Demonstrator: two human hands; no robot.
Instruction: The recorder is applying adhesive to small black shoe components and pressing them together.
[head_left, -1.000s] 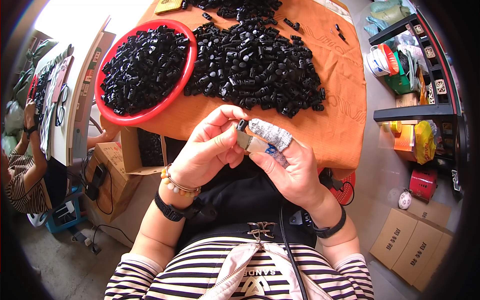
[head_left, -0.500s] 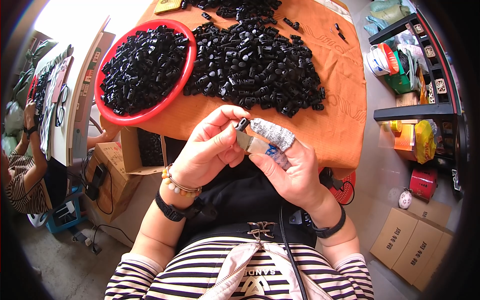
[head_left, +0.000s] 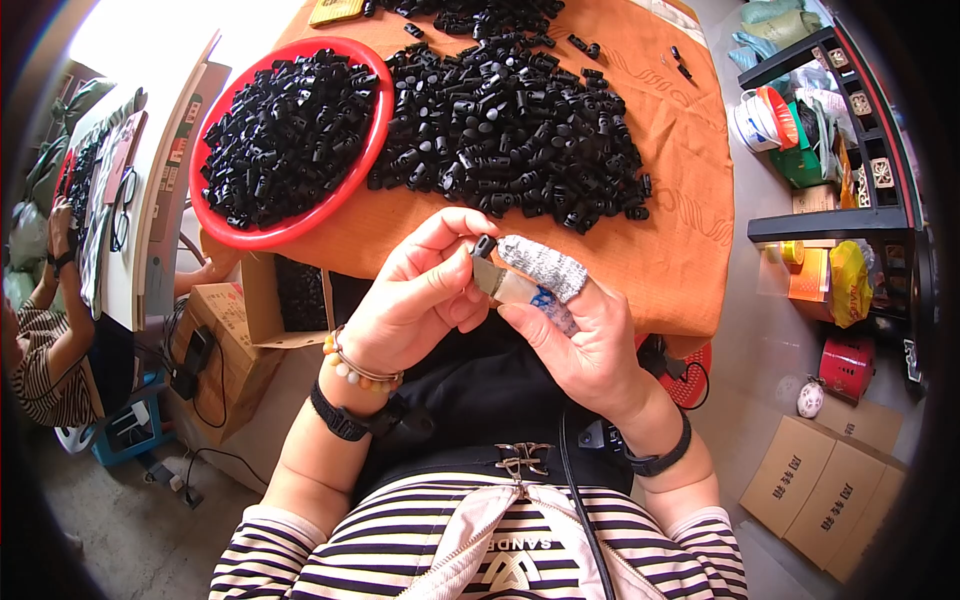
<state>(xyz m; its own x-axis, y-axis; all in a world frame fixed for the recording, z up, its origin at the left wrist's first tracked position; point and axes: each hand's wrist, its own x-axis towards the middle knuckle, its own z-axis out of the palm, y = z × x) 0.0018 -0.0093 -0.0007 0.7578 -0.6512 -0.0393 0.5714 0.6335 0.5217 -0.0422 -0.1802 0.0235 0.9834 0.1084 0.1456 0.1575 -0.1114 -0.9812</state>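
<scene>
My left hand (head_left: 420, 295) and my right hand (head_left: 580, 340) meet in front of the table edge, both pinching one small black plastic part (head_left: 484, 246) between their fingertips. My right forefinger wears a grey knitted finger cot, and a taped thumb lies under it. Behind the hands, a heap of loose black plastic parts (head_left: 510, 120) lies on the orange tablecloth (head_left: 690, 200). To its left stands a round red bowl (head_left: 372, 135) filled with more of the same black parts.
A dark shelf unit (head_left: 850, 215) with bags and containers stands on the right. Cardboard boxes (head_left: 830, 490) sit on the floor at lower right, another open box (head_left: 255, 310) at the left under the table. Another person (head_left: 45, 350) sits at far left.
</scene>
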